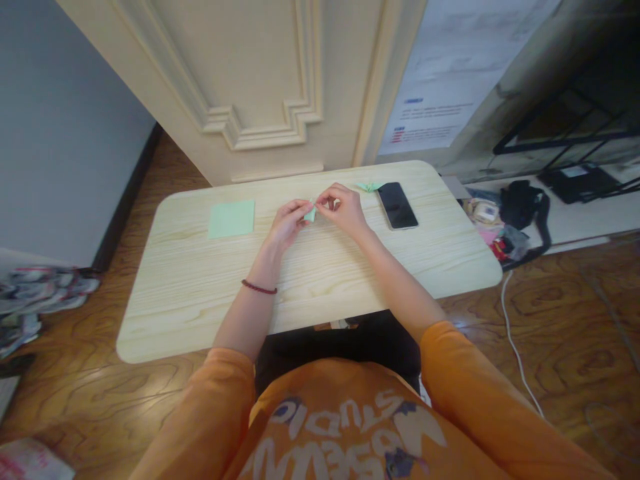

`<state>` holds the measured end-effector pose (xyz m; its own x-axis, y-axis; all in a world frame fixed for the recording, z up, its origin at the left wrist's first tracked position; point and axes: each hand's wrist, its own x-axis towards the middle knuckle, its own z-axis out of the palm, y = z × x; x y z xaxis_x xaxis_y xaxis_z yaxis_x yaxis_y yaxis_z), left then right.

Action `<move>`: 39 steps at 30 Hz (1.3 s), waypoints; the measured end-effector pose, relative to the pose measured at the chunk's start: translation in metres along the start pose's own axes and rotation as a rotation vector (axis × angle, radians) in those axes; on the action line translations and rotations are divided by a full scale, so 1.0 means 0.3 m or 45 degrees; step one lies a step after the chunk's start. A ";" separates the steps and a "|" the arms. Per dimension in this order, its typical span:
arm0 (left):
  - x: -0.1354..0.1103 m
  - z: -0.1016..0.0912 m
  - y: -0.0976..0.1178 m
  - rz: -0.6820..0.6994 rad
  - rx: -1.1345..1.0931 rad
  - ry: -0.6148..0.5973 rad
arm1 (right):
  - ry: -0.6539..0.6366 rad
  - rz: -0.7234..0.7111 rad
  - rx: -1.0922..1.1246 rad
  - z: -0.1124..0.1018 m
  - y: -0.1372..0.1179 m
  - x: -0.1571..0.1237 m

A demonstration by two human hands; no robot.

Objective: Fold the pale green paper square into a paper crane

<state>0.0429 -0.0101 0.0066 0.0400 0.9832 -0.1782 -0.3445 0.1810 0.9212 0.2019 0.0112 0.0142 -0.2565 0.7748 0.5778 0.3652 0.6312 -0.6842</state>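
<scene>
A small folded piece of light green paper [310, 215] is between my two hands, just above the middle of the table. My left hand [289, 223] is closed on it from the left, thumb on top. The fingertips of my right hand [342, 208] pinch its upper right edge. Much of the paper is hidden by the fingers. To the left lies a square of flat green paper [232, 219]. Another folded green paper piece [369, 187] rests at the back right, beside a dark-screened phone [398, 205].
The pale wood-grain table [200, 293] has rounded corners and its back edge is by a cream panelled door [260, 80]. Right of it, a low shelf holds a tray of small items [500, 220]. A white cable [513, 340] runs over the floor; shoes [45, 290] are at left.
</scene>
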 end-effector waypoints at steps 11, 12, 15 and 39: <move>0.010 -0.005 -0.013 0.046 0.032 0.003 | -0.005 0.248 0.191 0.006 -0.006 0.006; 0.010 -0.004 -0.013 0.056 0.039 0.006 | -0.007 0.267 0.219 0.006 -0.006 0.007; 0.007 0.000 -0.011 0.081 0.050 0.021 | -0.021 0.308 0.275 0.006 -0.003 0.009; 0.000 0.017 -0.005 0.183 0.086 0.129 | -0.063 0.484 0.458 0.004 -0.008 0.003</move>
<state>0.0481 -0.0102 0.0070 -0.1009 0.9921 -0.0740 -0.2763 0.0435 0.9601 0.1996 0.0104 0.0158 -0.2106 0.9468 0.2433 0.1123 0.2706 -0.9561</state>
